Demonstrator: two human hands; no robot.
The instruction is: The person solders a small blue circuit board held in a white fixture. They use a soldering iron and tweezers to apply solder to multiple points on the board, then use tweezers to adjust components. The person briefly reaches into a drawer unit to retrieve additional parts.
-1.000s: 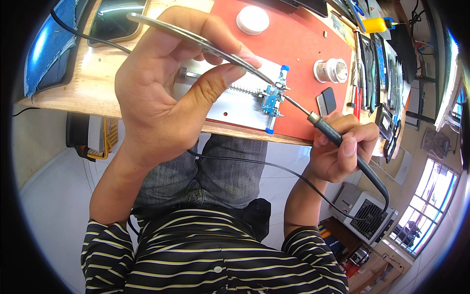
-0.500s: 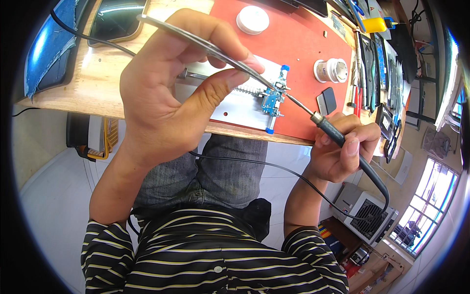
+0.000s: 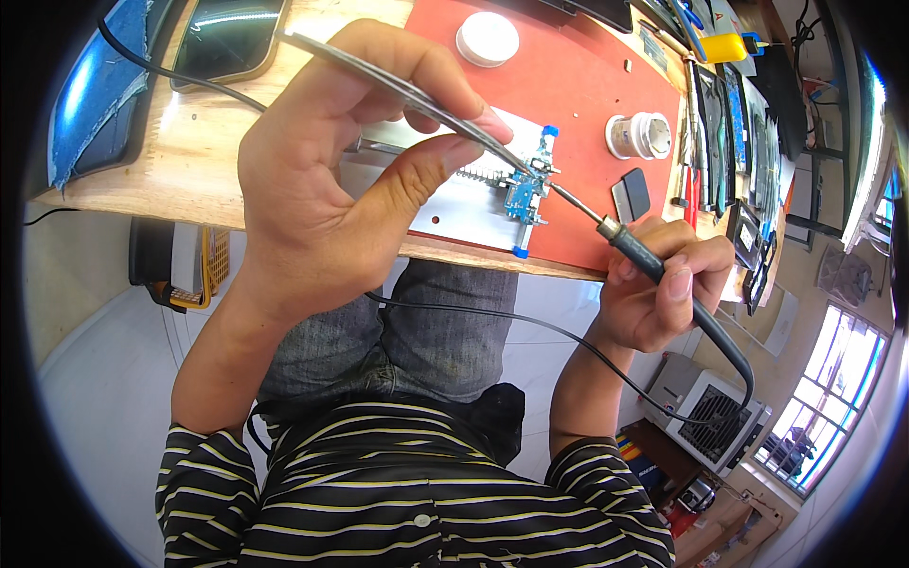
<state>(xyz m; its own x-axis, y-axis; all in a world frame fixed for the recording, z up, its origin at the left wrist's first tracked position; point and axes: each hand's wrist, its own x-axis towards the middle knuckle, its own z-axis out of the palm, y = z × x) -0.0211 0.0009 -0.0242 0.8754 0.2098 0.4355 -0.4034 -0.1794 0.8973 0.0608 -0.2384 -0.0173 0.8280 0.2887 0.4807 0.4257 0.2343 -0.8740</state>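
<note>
Pinched between the thumb and fingers of my left hand (image 3: 322,189) is a pair of metal tweezers (image 3: 407,92). Their tips reach down to a small blue circuit board (image 3: 523,197), which sits in a metal clamp holder (image 3: 454,213) with blue end pieces. My right hand (image 3: 663,284) grips a soldering iron (image 3: 644,257) by its dark handle. The iron's tip meets the board from the right, close beside the tweezer tips. Whether either tip touches the board is too small to tell. The iron's black cable loops below my hand and runs left.
The holder rests on a red mat (image 3: 597,85) over a wooden table (image 3: 123,194). A white round lid (image 3: 488,39), a small white jar (image 3: 639,136) and a dark flat piece (image 3: 632,195) lie around it. A phone (image 3: 227,38) is at the far left; tools (image 3: 710,133) line the right.
My left hand and the tweezers have shifted very slightly to the right. The soldering iron has moved a little left; the board and holder are about where they were.
</note>
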